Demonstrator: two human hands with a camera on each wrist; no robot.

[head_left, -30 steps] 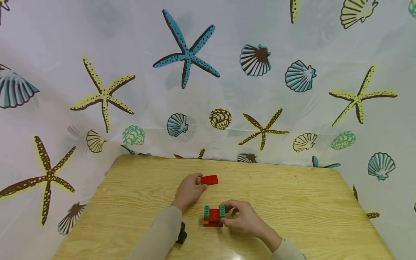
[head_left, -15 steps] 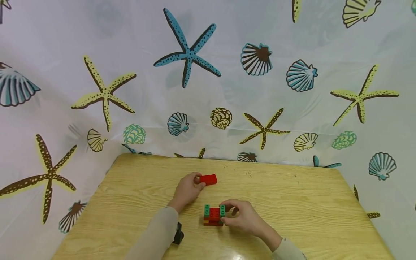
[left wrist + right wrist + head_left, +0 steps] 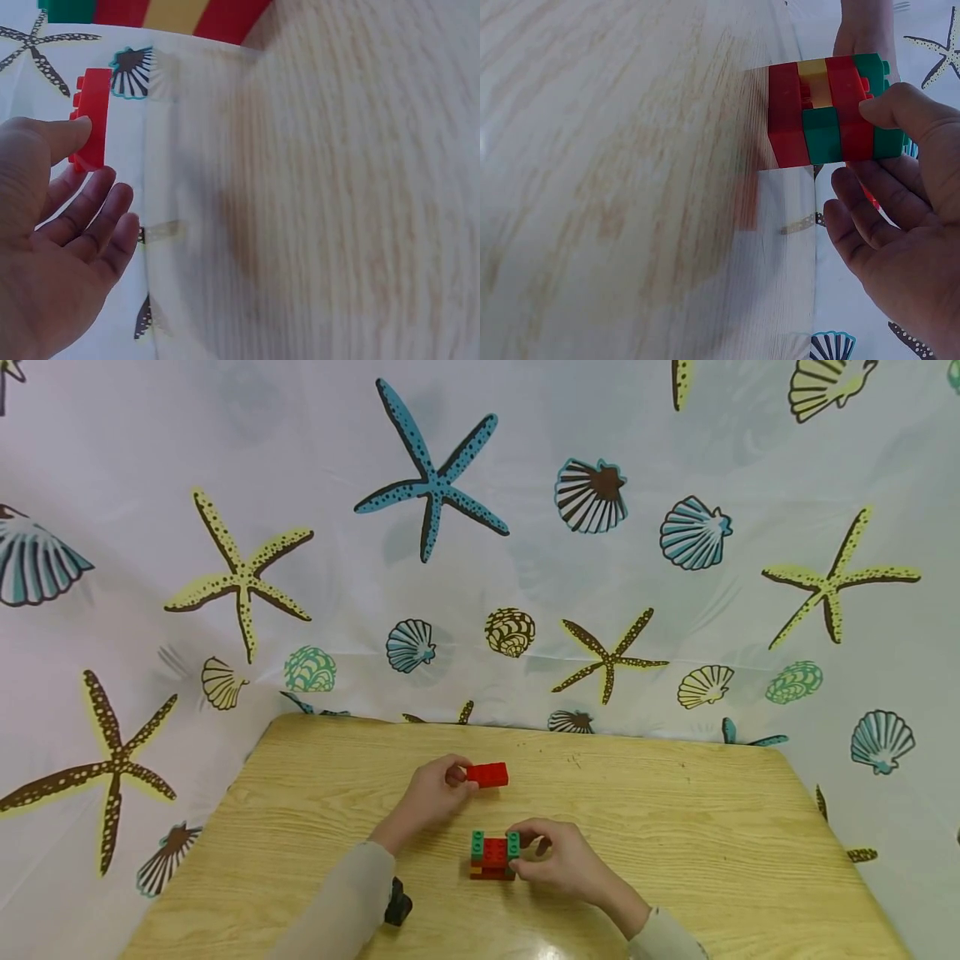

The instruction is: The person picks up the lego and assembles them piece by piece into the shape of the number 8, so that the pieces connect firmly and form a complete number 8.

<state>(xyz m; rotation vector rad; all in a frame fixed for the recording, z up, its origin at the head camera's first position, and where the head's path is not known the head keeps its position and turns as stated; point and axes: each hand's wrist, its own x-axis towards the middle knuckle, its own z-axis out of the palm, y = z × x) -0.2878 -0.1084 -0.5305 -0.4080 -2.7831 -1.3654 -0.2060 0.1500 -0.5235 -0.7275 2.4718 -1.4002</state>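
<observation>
A long red toy brick (image 3: 489,775) is pinched at its left end by my left hand (image 3: 435,789), near the back of the table. In the left wrist view the thumb lies across this brick (image 3: 95,120), whose studs face left. Nearer the front stands a small structure of stacked toy bricks (image 3: 493,857), red with a green brick on each upper side. My right hand (image 3: 558,860) grips its right side between thumb and fingers. The right wrist view shows red, yellow and green layers in the structure (image 3: 823,112), with the right thumb on its upper part.
The wooden table (image 3: 675,827) reaches back to a white cloth (image 3: 480,568) printed with starfish and shells. Under my left sleeve a black wrist device (image 3: 398,903) shows.
The red brick dips slightly left, then shifts right again in my left hand, while the left forearm swings a little to the left. My right hand and the brick structure stay almost still.
</observation>
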